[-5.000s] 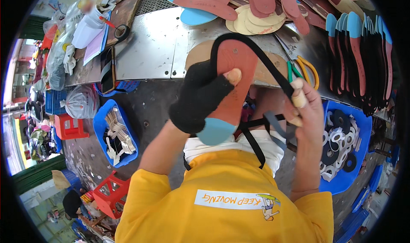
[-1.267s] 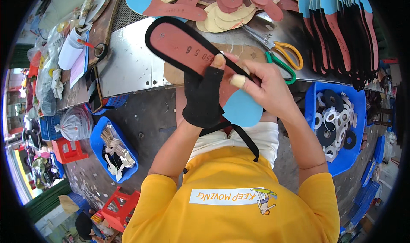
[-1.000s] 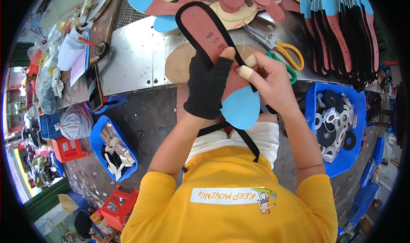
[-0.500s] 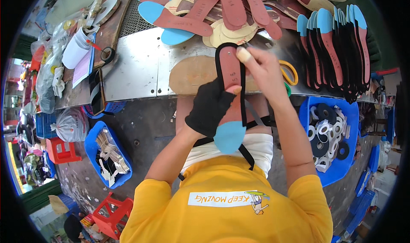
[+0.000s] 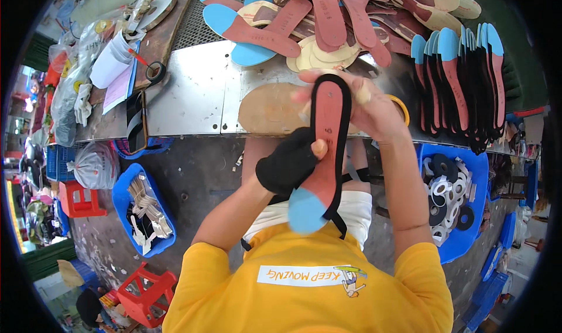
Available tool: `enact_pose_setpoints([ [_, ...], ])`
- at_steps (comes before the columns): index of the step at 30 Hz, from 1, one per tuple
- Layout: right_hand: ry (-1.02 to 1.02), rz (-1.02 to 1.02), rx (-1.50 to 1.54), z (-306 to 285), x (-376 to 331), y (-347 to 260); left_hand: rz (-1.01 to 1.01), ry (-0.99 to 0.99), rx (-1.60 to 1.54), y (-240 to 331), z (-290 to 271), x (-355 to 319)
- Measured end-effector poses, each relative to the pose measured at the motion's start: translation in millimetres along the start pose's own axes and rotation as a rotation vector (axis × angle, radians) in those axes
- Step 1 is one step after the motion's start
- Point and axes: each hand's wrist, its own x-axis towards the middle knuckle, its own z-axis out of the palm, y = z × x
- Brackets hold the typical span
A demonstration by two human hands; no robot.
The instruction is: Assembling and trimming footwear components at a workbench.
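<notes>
A red insole with a blue heel (image 5: 321, 157) stands nearly upright in front of the person's chest, held above the near edge of the metal surface (image 5: 193, 93), its heel end down and its toe end up. A black strap (image 5: 346, 128) runs around its rim, and the strap's lower ends hang below the heel, partly lost against the yellow shirt. The left hand (image 5: 290, 164), in a black glove with a bare thumb tip, has its grip closed on the insole's middle from the left. The right hand (image 5: 366, 107) is closed over the toe end and the strap there; its fingertips are blurred, so exactly how they pinch is hard to make out. Behind the insole a tan sole-shaped board (image 5: 266, 107) lies on the surface, half hidden by the hands. A yellow ring (image 5: 401, 106) peeks out past the right wrist, mostly covered. Farther back lies a heap of red-and-blue insoles (image 5: 316, 22), and to the right a blue bin of tape rolls (image 5: 451, 186).
</notes>
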Motion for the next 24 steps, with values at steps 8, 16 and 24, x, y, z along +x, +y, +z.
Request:
enact_pose_setpoints([
  [8,0.623,-0.253,-0.657,-28,-7,-14,0.023,0.274,0.411,18,-6,5],
  [16,0.447,0.007,-0.204,-5,-36,60,0.117,0.472,0.402,15,-6,9],
  [24,0.713,-0.267,-0.334,-53,-11,27,-0.006,0.404,0.441,25,-6,-2],
])
